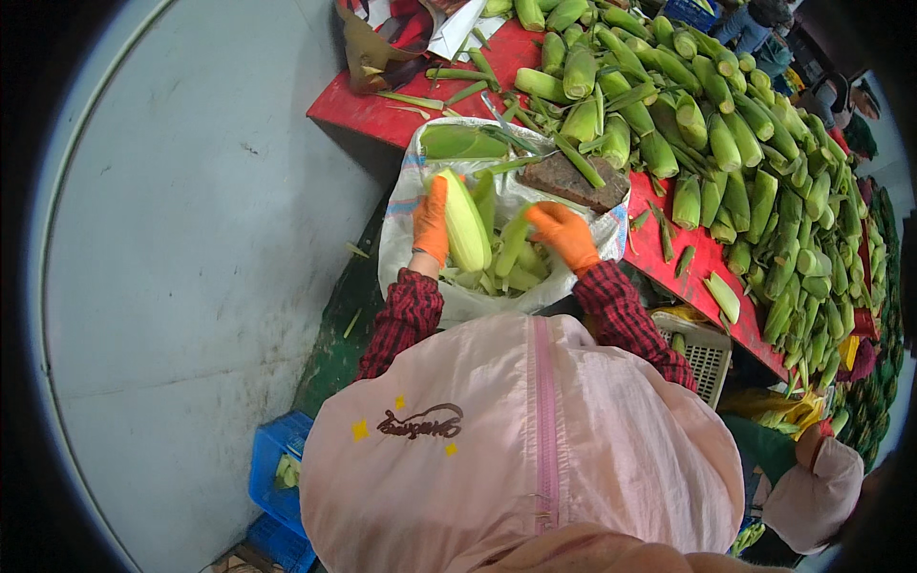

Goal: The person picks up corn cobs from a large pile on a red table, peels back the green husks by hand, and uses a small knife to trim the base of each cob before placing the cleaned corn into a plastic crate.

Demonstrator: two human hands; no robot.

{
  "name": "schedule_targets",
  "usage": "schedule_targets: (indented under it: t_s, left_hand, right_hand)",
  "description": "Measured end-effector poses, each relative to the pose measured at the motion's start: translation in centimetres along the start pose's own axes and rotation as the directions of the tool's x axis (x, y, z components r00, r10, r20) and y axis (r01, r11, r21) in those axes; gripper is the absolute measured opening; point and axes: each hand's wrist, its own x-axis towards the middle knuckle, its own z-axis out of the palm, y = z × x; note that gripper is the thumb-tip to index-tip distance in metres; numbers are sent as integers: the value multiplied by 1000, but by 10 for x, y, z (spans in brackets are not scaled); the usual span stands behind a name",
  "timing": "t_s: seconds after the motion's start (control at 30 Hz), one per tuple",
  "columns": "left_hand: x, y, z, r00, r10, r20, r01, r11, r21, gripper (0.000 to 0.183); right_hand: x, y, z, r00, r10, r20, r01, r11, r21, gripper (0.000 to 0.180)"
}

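Observation:
My left hand [431, 222], in an orange glove, is closed on a pale green ear of corn [467, 225] above an open white woven sack [401, 251]. To its right, my right hand [566, 233], gloved alike, pinches a loose green husk leaf [511, 247]. Stripped husks [526, 268] lie inside the sack below both hands. A darker green ear in its husk [462, 142] rests at the sack's far side. Near the sack's right rim sits a brown brick-like block [573, 179] with a cut leaf piece across it. A thin metal blade [494, 109] shows just beyond the sack.
A red table [358, 107] bears a large heap of corn ears [673, 122] from the far side to the right. A pale plastic crate [706, 354] stands under its edge. Blue crates [276, 473] are at lower left, beside a grey wall [186, 236]. Other people are at the right.

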Motion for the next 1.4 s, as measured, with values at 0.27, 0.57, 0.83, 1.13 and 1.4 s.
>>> schedule_targets:
  t_s: [0.27, 0.57, 0.83, 1.13, 1.4]
  left_hand:
    - [-18, -6, 10, 945, -77, 317, 33, 989, 141, 64]
    - [-25, -20, 28, 989, 34, 146, -71, 964, 257, 70]
    - [-29, -46, 39, 968, -181, 173, 193, 980, -52, 62]
    - [-17, -28, -8, 972, -48, 231, 142, 901, -410, 75]
    - [-35, -32, 69, 905, 38, 424, -154, 958, 242, 77]
  right_hand:
    - [14, -33, 24, 950, -12, 313, 64, 986, -155, 32]
    - [1, -18, 19, 985, 121, 126, -157, 931, 331, 14]
    - [-11, -9, 19, 967, 35, 252, -174, 813, 556, 15]
    - [3, 31, -44, 998, 49, -27, -55, 950, -307, 37]
    - [-27, -13, 6, 985, -156, 77, 138, 970, 201, 63]
